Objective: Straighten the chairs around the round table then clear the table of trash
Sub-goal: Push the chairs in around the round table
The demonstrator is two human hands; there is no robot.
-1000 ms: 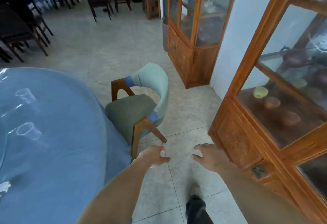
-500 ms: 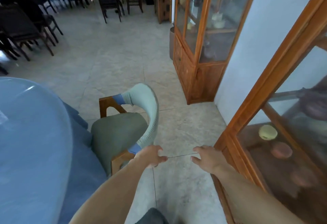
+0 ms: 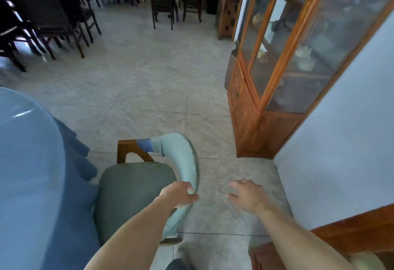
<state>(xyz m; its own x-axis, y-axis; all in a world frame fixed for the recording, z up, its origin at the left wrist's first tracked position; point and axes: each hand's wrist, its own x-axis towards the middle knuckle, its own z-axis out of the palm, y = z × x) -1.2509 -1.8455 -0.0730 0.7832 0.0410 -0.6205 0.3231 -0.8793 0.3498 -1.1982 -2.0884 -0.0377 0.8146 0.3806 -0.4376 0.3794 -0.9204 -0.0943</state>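
Note:
A chair point(image 3: 136, 186) with a grey-green seat, wooden frame and curved pale-green backrest stands beside the round table point(image 3: 27, 163), which is draped in a blue cloth under clear plastic. My left hand point(image 3: 180, 193) grips the curved backrest near its middle, fingers curled over the top edge. My right hand point(image 3: 247, 195) hovers in the air to the right of the chair, fingers relaxed, holding nothing. No trash on the table shows in this view.
A wooden glass-fronted cabinet point(image 3: 266, 90) stands against the wall on the right, and another cabinet's corner point(image 3: 351, 233) is close to my right arm. Dark chairs point(image 3: 49, 18) and other tables fill the far left and back. Tiled floor point(image 3: 149, 82) lies ahead.
I have stepped up to the chair. My left hand, free a second ago, now grips the backrest. The right hand stays in the air beside it.

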